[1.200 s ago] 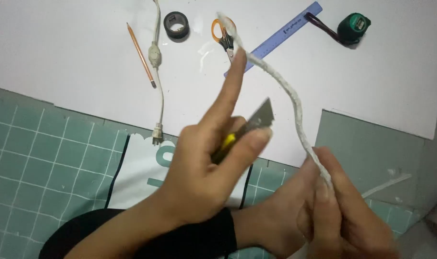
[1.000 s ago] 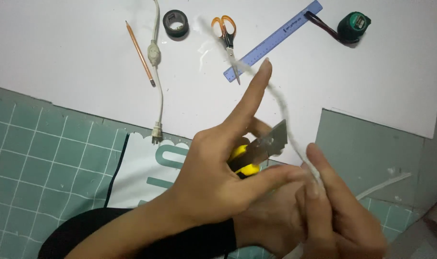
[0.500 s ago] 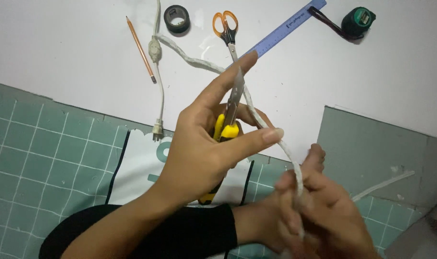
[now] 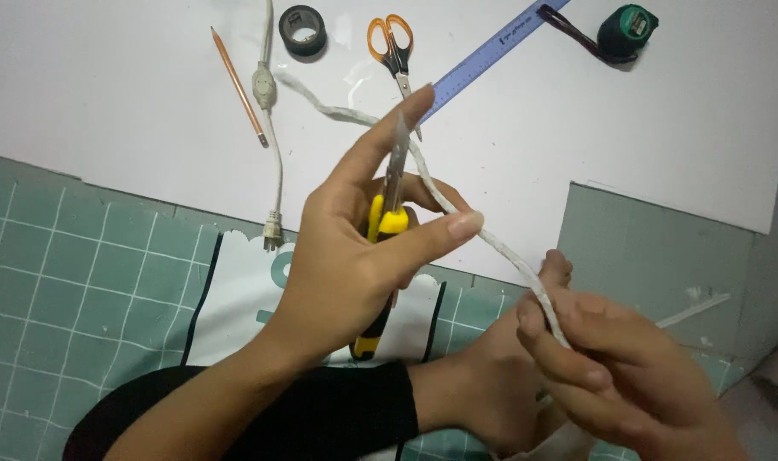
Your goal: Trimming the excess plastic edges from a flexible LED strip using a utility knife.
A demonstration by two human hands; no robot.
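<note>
My left hand [image 4: 346, 256] grips a yellow utility knife [image 4: 391, 224] held upright, with its index finger stretched up along the extended blade. The blade rests against a white frayed cord [image 4: 500, 243]. This cord runs from the white sheet near the scissors, across my left hand, down to my right hand [image 4: 611, 376]. My right hand pinches the cord's near end at the lower right. A black sleeve [image 4: 321, 418] covers the forearm at the bottom.
On the white sheet [image 4: 620, 137] lie a pencil [image 4: 238, 85], a grey cable with a plug [image 4: 274, 171], a black tape roll [image 4: 303, 30], orange scissors [image 4: 392, 41], a blue ruler [image 4: 491, 47] and a green tape measure [image 4: 628, 30]. A green cutting mat [image 4: 81, 273] lies underneath.
The knife turned from pointing right to upright against the cord. The cord's far end swung left and dropped onto the sheet. My right hand stayed on the cord's near end.
</note>
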